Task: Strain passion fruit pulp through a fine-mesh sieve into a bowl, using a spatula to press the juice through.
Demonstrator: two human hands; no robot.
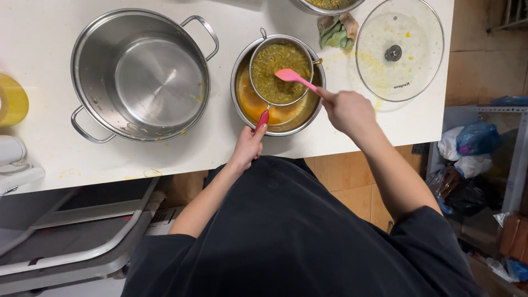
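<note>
A metal strainer (280, 72) full of yellow-green seedy pulp rests across a steel bowl (240, 71) that holds orange juice. My left hand (248, 146) grips the strainer's red handle (262, 119) at the bowl's near rim. My right hand (348, 111) holds a pink spatula (294, 77), whose blade lies in the pulp inside the strainer.
A large empty steel pot (142, 74) with two handles stands to the left on the white counter (44, 33). A glass lid (399, 49) lies at the right near the counter's edge, a crumpled green cloth (336, 32) beside it. Another bowl (326, 5) peeks in at the top. A yellow container (11, 100) is far left.
</note>
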